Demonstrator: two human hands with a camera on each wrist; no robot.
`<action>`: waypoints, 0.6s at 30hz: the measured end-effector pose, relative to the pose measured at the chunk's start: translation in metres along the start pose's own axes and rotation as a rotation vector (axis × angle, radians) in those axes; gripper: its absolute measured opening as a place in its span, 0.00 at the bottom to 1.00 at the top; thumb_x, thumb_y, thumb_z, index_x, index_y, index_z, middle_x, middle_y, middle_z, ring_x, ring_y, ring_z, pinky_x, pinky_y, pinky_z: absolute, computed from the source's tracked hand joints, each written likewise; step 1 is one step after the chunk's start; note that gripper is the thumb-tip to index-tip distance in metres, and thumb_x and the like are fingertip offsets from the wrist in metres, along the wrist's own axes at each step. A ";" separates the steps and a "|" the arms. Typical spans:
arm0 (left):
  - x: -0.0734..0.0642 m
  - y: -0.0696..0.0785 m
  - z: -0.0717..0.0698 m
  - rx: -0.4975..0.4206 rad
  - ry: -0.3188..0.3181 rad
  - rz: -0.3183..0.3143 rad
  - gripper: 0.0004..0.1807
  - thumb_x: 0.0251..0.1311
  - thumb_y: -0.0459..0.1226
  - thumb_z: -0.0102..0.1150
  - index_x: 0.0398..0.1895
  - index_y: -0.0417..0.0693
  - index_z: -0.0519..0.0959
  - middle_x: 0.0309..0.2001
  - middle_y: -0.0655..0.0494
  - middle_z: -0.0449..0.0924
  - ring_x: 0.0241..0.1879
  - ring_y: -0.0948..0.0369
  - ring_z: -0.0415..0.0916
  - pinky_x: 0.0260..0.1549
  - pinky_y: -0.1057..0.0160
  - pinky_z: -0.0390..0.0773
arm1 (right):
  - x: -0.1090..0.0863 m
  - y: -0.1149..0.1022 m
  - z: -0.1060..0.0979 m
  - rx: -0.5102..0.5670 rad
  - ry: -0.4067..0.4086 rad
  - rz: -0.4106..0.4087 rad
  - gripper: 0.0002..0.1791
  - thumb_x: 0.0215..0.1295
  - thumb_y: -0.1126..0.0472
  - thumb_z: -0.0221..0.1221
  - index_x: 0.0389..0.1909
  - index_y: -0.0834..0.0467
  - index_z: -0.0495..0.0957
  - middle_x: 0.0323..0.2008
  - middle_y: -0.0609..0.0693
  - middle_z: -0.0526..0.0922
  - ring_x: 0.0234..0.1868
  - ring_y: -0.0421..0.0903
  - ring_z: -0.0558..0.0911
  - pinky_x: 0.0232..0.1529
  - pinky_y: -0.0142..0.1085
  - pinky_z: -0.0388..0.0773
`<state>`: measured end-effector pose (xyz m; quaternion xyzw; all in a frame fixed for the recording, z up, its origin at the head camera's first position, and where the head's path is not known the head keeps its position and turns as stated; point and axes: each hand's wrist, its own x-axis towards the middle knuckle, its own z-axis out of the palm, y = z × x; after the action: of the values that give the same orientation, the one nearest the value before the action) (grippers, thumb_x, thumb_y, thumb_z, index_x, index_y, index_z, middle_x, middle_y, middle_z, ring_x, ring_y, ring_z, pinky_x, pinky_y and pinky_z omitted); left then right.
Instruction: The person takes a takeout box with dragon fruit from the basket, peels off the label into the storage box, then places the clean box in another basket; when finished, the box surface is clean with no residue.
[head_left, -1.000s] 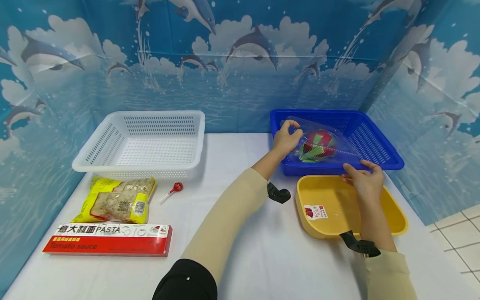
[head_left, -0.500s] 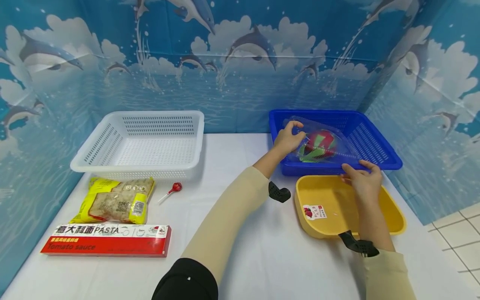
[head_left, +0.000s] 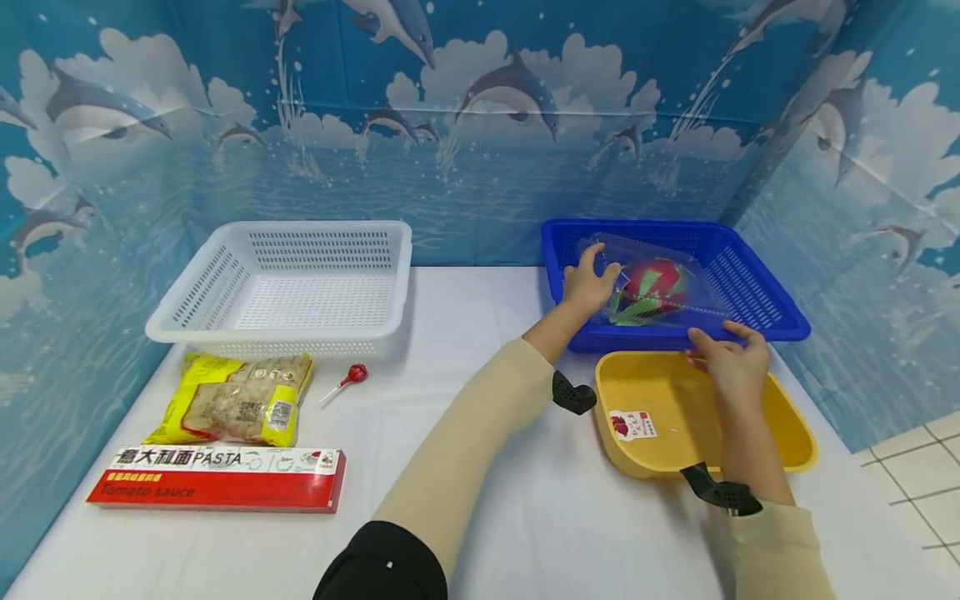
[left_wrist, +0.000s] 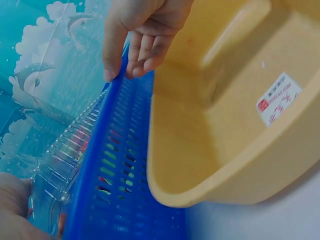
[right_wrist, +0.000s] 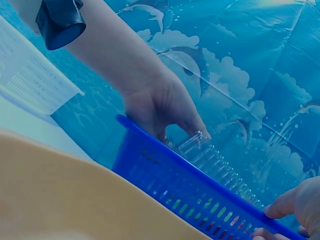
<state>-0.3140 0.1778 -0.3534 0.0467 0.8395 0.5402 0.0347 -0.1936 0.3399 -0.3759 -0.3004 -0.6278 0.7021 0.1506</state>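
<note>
A clear plastic box (head_left: 693, 287) lies tilted in the blue basket (head_left: 757, 292). Through it shows a red-and-green item (head_left: 651, 292) whose kind is hard to tell. My left hand (head_left: 587, 287) holds the box's left end, thumb and index finger spread; the box's ribbed side (left_wrist: 62, 160) meets that hand in the left wrist view. At the basket's front rim, my right hand (head_left: 735, 367) pinches the edge, with the thumb inside and the other fingers outside, close to the box's near right corner. Part of the left fingers is hidden behind the basket wall in the right wrist view.
Right in front of the blue basket stands a yellow basin (head_left: 652, 383), under my right forearm. On the left are a white basket (head_left: 315, 308), a yellow food bag (head_left: 232, 400), a red lollipop (head_left: 356, 374) and a pasta box (head_left: 217, 482).
My left hand has shifted a little to the right, and the clear box with the red-and-green item has slid right with it. The right hand has stayed at the basket's rim.
</note>
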 end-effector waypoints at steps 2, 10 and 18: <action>-0.001 0.001 0.003 0.001 0.010 -0.029 0.26 0.72 0.48 0.50 0.71 0.65 0.63 0.67 0.48 0.65 0.65 0.53 0.64 0.58 0.55 0.71 | 0.000 -0.001 0.000 0.010 -0.002 -0.005 0.36 0.55 0.57 0.70 0.60 0.50 0.60 0.29 0.45 0.78 0.22 0.39 0.82 0.28 0.27 0.80; -0.003 0.005 0.006 0.014 0.014 -0.085 0.25 0.73 0.46 0.48 0.71 0.62 0.63 0.65 0.54 0.70 0.65 0.56 0.64 0.60 0.57 0.68 | 0.000 0.000 -0.001 0.005 -0.004 -0.011 0.36 0.56 0.58 0.70 0.61 0.51 0.60 0.28 0.45 0.79 0.22 0.38 0.82 0.27 0.27 0.80; -0.003 0.006 0.004 0.027 -0.027 -0.130 0.27 0.73 0.50 0.44 0.73 0.61 0.61 0.68 0.58 0.68 0.67 0.55 0.64 0.64 0.56 0.64 | -0.001 0.000 -0.001 -0.018 -0.015 -0.016 0.37 0.56 0.56 0.70 0.62 0.50 0.59 0.29 0.44 0.79 0.24 0.38 0.82 0.28 0.26 0.80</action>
<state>-0.3105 0.1837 -0.3501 -0.0003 0.8474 0.5247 0.0807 -0.1923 0.3402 -0.3756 -0.2916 -0.6374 0.6975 0.1487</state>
